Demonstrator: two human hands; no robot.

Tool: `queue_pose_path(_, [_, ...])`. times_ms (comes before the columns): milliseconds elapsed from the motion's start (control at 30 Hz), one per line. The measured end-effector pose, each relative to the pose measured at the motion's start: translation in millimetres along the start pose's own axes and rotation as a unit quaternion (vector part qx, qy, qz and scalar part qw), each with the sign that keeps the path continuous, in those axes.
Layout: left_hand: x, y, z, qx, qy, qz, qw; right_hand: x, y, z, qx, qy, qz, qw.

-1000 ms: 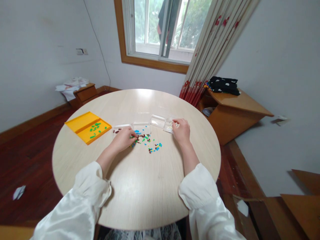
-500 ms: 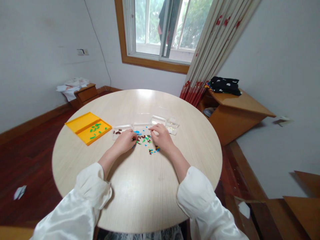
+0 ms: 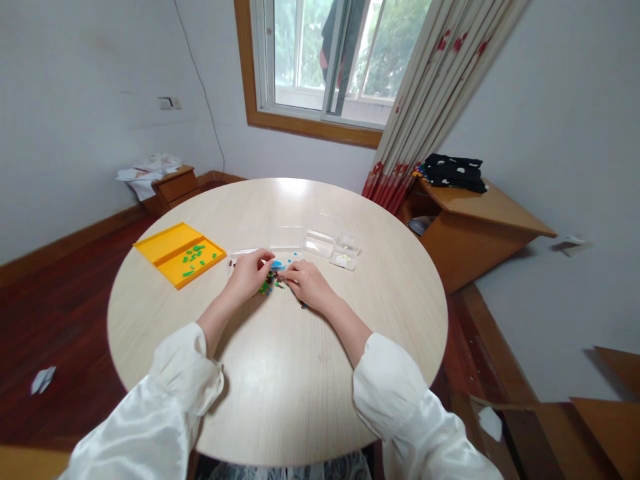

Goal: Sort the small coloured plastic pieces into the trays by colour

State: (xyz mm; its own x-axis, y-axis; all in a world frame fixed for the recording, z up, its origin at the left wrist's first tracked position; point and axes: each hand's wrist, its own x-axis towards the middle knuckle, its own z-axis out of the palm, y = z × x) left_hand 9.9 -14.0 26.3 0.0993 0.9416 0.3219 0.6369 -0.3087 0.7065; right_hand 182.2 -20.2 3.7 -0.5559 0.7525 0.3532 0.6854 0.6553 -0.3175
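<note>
My left hand [image 3: 250,275] is at the left side of a pile of small toy bricks [image 3: 277,280], fingers curved, with a gap between thumb and index finger. No held piece shows in it. From the right, my right hand [image 3: 311,287] reaches into the pile, its fingertips pinched together beside brown pieces; whatever they hold is too small to make out. Brown, green and blue bricks lie between the hands, partly covered by them. Just behind my fingertips are larger blue pieces [image 3: 278,265] in a clear plastic box [image 3: 320,244] with compartments.
An open yellow case [image 3: 167,241] with several green pieces lies at the left of the round table [image 3: 280,373]. The clear box's right compartments hold small pale pieces. Beyond the table stand a wooden cabinet [image 3: 493,213] and a curtain [image 3: 425,87].
My right hand has moved left, closer to my left hand, over the bricks. My left hand has lifted slightly and its thumb and index finger have parted. Loose bricks are gathered further left.
</note>
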Motion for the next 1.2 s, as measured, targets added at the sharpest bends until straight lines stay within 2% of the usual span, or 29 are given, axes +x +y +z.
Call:
queue_pose_path(200, [6.1, -3.0, 4.8, -0.172, 0.023, -0.063, 0.983, 0.8, -1.2, -0.6, -0.005, -0.02, 0.002, 1.0])
queue_pose_path(333, [5.7, -0.2, 5.1, -0.303, 0.015, -0.103, 0.947, 1.1, -3.1, -2.0, -0.002, -0.022, 0.018, 1.0])
queue_pose_path(500, [3.1, 2.1, 4.7, -0.439, -0.003, -0.132, 0.889, -0.2, -7.5, -4.7, 0.025, -0.014, 0.04, 0.999])
queue_pose_path(567, [2.3, 2.9, 3.8, -0.467, -0.018, -0.139, 0.873, -1.1, -8.6, -4.7, 0.05, 0.014, 0.054, 0.997])
queue_pose_path(733, [0.9, 6.1, 1.9, -0.492, -0.035, -0.15, 0.857, -2.1, -2.8, -5.3, 0.104, 0.109, 0.071, 0.986])
queue_pose_path(833, [1.2, 6.9, 1.6, -0.51, -0.045, -0.163, 0.844, -3.4, 10.2, -12.9, 0.116, 0.182, 0.057, 0.975])
queue_pose_path(1000, [3.1, 6.6, 1.3, -0.531, -0.022, -0.176, 0.829, -12.6, 42.4, -35.8, 0.061, 0.34, 0.124, 0.93])
queue_pose_path(1100, [2.7, 6.6, 1.0, -0.529, -0.025, -0.174, 0.83, -19.0, 57.7, -44.8, 0.027, 0.376, 0.159, 0.913])
queue_pose_path(1200, [1.3, 6.0, 0.6, -0.523, -0.037, -0.16, 0.836, -22.8, 64.4, -49.1, -0.005, 0.365, 0.205, 0.908])
